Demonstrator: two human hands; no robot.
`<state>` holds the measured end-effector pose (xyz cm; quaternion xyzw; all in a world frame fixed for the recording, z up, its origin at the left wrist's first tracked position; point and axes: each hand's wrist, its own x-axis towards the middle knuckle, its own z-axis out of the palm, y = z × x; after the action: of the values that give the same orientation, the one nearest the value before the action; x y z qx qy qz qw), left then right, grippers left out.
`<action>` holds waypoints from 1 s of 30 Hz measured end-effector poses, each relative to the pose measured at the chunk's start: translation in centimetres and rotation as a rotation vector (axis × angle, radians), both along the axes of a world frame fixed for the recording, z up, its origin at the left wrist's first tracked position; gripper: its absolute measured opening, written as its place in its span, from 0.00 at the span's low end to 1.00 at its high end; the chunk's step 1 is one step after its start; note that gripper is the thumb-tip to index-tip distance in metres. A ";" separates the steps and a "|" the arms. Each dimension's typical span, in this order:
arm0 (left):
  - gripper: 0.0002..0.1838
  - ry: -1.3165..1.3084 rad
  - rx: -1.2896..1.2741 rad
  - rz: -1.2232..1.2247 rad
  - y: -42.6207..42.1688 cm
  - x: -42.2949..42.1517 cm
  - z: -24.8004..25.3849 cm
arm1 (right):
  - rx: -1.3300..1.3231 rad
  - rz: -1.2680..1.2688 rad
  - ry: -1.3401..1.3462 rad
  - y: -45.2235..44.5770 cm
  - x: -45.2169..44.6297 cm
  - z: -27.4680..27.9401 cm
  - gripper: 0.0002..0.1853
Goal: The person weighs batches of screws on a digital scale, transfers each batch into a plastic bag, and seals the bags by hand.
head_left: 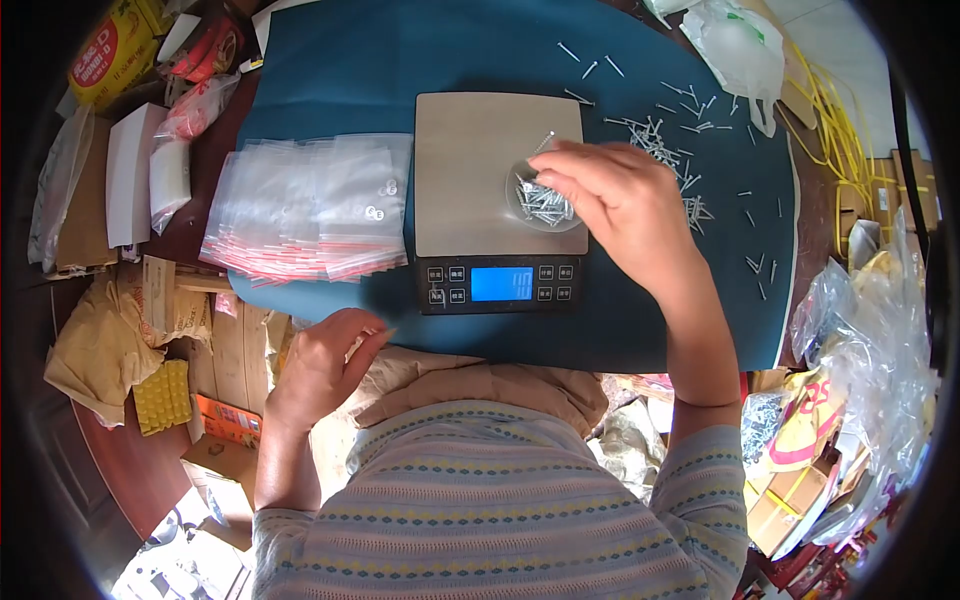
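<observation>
My right hand point(625, 195) is over a small clear round cup point(516, 205) on the scale, its thumb and fingers pinched together. A silver screw point(546, 142) sticks out beyond its fingertips. Several silver screws point(545, 204) lie inside the cup, partly hidden by the hand. The digital scale point(465, 170) has a metal plate and a lit blue display point(502, 284); its digits are hard to read. Loosely curled, with a gap between thumb and fingers, my left hand point(330, 365) is at the table's near edge and holds nothing that I can see.
Clear zip bags with red strips point(310, 205) lie overlapping left of the scale. Loose screws point(650, 140) are heaped and scattered on the blue mat point(340, 60) to the right. Boxes and packets point(135, 175) stand at left; a plastic bag point(735, 50) lies at the back right.
</observation>
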<state>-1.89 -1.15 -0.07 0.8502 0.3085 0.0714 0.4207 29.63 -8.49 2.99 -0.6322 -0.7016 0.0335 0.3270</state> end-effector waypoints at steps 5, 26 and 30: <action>0.06 -0.055 0.016 0.033 0.2 0.7 0.4 | 0.098 -0.207 0.640 -1.3 2.0 -1.1 0.09; 0.10 -0.106 0.494 0.230 3.1 3.1 -3.7 | -0.083 -0.173 0.702 -3.9 2.7 -1.1 0.14; 0.08 -0.124 0.420 0.341 2.7 2.9 -4.3 | -0.018 -0.061 0.494 -2.2 1.1 0.6 0.13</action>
<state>1.05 1.51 -4.41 0.8485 0.3992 0.2557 0.2351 30.70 -10.68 3.54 -0.6284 -0.5807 0.1834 0.4840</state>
